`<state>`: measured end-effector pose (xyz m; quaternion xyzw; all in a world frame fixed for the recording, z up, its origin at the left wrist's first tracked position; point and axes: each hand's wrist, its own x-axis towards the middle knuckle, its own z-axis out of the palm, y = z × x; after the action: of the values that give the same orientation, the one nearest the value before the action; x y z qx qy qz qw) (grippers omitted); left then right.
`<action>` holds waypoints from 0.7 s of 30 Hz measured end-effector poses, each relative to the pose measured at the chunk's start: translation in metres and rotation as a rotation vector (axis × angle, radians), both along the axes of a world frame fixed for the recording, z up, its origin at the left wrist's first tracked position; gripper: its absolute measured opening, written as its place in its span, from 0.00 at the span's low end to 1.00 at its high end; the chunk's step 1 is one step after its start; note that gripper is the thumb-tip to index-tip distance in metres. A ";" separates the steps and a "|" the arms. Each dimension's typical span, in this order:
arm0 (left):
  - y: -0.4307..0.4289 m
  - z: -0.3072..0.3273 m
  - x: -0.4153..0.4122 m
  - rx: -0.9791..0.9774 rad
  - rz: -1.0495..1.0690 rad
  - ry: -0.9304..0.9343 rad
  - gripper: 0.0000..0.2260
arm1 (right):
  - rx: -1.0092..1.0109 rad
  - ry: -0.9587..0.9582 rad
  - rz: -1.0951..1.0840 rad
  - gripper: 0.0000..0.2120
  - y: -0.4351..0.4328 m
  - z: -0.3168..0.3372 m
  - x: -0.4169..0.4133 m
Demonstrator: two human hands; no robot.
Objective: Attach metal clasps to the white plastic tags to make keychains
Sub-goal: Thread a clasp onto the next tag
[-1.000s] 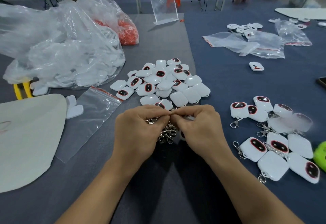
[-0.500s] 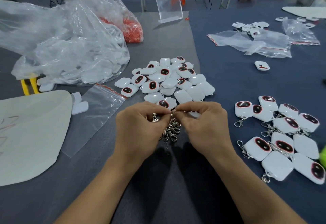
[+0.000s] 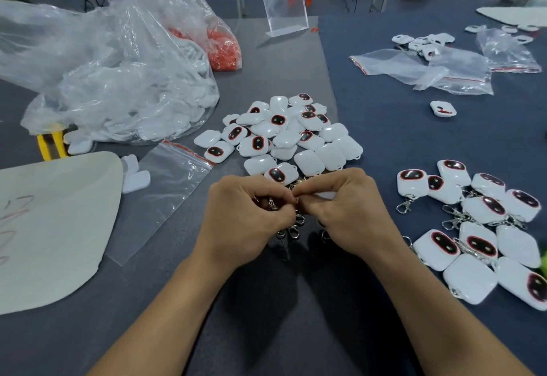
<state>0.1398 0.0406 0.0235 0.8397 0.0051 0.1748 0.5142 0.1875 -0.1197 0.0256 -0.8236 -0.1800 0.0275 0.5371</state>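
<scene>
My left hand [image 3: 245, 215] and my right hand [image 3: 346, 212] meet fingertip to fingertip at the table's middle. Between them hangs a bunch of metal clasps [image 3: 291, 229]; my left hand grips the bunch and my right hand pinches one clasp at its top. A sliver of a white tag [image 3: 325, 196] shows under my right fingers. Just beyond my hands lies a pile of white plastic tags [image 3: 284, 135], some with dark red-rimmed faces. To the right lie several finished keychains [image 3: 485, 227] with clasps attached.
A large crumpled clear bag [image 3: 112, 73] with white parts fills the left; a bag of orange pieces [image 3: 222, 47] lies behind it. An empty zip bag [image 3: 165, 192], a white sheet [image 3: 53, 227], a clear acrylic stand [image 3: 284, 2] and more zip bags [image 3: 438, 70] surround the work spot.
My hands stay together on the clasps, with only small finger shifts. The camera has tilted slightly, so everything sits a little lower in the view.
</scene>
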 end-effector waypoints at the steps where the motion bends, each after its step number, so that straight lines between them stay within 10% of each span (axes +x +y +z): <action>1: 0.000 0.000 0.000 0.017 0.005 -0.002 0.04 | -0.004 -0.001 0.014 0.18 0.000 0.000 0.000; 21: -0.001 0.006 -0.001 -0.311 -0.035 0.109 0.04 | -0.007 -0.410 -0.012 0.08 -0.002 0.007 -0.012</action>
<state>0.1388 0.0396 0.0299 0.7583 0.0450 0.1172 0.6397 0.1755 -0.1212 0.0328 -0.8150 -0.2805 -0.1433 0.4864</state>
